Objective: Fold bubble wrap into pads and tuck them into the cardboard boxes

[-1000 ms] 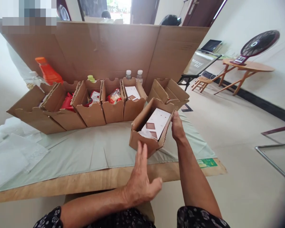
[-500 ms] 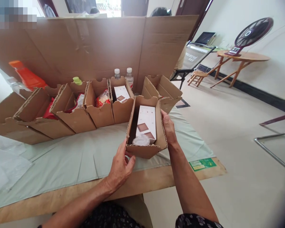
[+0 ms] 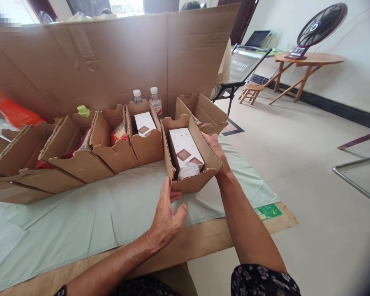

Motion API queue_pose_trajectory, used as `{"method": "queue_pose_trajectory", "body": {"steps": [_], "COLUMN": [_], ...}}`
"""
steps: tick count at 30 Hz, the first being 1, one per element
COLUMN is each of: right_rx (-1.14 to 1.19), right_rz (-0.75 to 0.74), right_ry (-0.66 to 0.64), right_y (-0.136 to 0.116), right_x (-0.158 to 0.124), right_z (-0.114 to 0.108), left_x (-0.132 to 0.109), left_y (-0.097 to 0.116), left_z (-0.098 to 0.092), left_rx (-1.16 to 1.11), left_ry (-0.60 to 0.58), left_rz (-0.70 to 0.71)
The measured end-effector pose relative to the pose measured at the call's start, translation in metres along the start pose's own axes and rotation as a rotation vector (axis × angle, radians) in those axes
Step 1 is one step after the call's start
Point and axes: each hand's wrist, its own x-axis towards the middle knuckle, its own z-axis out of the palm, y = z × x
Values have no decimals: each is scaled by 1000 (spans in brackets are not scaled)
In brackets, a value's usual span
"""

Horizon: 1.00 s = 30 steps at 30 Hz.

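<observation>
Grip first: L hand (image 3: 165,225) fairly wide, fingers against the front L corner of the cardboard bin (image 3: 189,187), thumb spread clear of it. R hand (image 3: 218,152) set along the outside of the bin's R wall; fingers partly hidden, so can't tell how far that grip closes. Bin is btwn the two hands, just beside the R end of a row of similar bins (image 3: 149,146); underside hidden, can't tell if it rests on the cloth (image 3: 135,193). Inside: white box (image 3: 183,142) w/ brown squares printed on it, lying lengthwise, & a clear plastic item (image 3: 188,169) at the near end by the front wall.

Row to L, going outward: second white box (image 3: 143,122) in the nearest bin, red & clear packet (image 3: 119,135) in the next, red packaging (image 3: 45,165) further along, mostly hidden. Separate bin (image 3: 217,129) just behind the held one, to the R; contents too hidden to ID.

Behind row: two clear bottles (image 3: 156,102) w/ white caps, lime-green cap (image 3: 83,110), orange bottle (image 3: 17,113) far L. Tall cardboard panel (image 3: 117,57) stands behind these.

Worktop (image 3: 203,244): pale green cloth on top, wood edge showing in front, green label (image 3: 269,211) nr R corner. Clear plastic (image 3: 4,242) on cloth, far L. Bkgd R: folding chair (image 3: 239,68), wooden stool (image 3: 252,88), fan (image 3: 323,24).
</observation>
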Motion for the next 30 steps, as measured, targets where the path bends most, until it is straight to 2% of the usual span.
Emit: {"method": "queue_pose_trajectory", "body": {"steps": [5, 7, 9, 11, 16, 20, 23, 25, 27, 30], "right_rx": [216, 181, 23, -190, -648, -867, -913, -934, -957, -981], "right_rz": [32, 8, 2, 27, 133, 232, 244, 237, 238, 245], "right_ry": [-14, -56, -51, 3, 74, 78, 68, 54, 39, 30], "right_y": [9, 18, 25, 29, 23, 20, 24, 29, 33, 37], "right_x": [-51, -66, -68, -57, -8, 14, 15, 14, 15, 17], "right_z": [-20, -25, -25, -19, 5, 18, 22, 23, 23, 23], "left_x": [10, 16, 27, 47, 109, 134, 128, 111, 86, 36], "left_y": [-2, -4, -4, -3, 0, -2, -9, -15, -22, -31], "left_z": [7, 9, 11, 12, 5, -7, -18, -29, -45, -80], "left_rx": [-49, -67, -78, -84, -66, -21, 2, 37, 110, 227], "left_ry": [39, 42, 47, 64, 113, 87, 108, 108, 87, 85], "left_rz": [-9, -6, 3, 17, 6, -36, -74, -66, -27, 48]}}
